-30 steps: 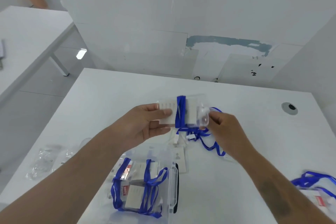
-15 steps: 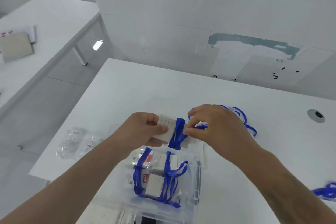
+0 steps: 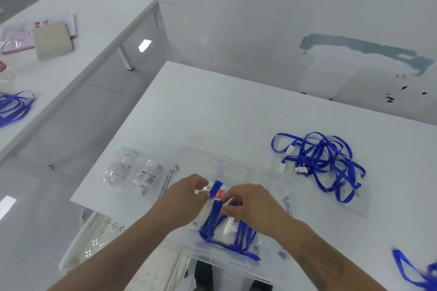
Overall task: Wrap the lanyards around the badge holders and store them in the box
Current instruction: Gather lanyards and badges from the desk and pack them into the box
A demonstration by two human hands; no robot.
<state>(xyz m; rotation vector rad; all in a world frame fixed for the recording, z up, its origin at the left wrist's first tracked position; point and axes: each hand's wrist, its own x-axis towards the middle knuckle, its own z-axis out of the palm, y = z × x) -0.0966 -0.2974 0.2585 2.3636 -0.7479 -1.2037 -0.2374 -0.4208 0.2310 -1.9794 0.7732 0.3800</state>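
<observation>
A clear plastic box (image 3: 227, 163) sits at the near edge of the white table. Both my hands are over it, holding a badge holder wrapped in a blue lanyard (image 3: 216, 190). My left hand (image 3: 186, 196) pinches its left end and my right hand (image 3: 250, 203) pinches its right side. Under them, wrapped badge holders (image 3: 227, 231) lie in the box. A tangle of loose blue lanyards (image 3: 319, 160) lies on the table to the right of the box.
Clear plastic bags (image 3: 134, 172) lie left of the box. More blue lanyards (image 3: 421, 274) show at the lower right edge. A second table at the left carries a grey pad (image 3: 52, 40) and blue lanyards (image 3: 14, 106). A white perforated basket (image 3: 99, 238) stands below the table edge.
Both hands have brought the wrapped badge holder down from above the table to over the box. The view has swung left and down.
</observation>
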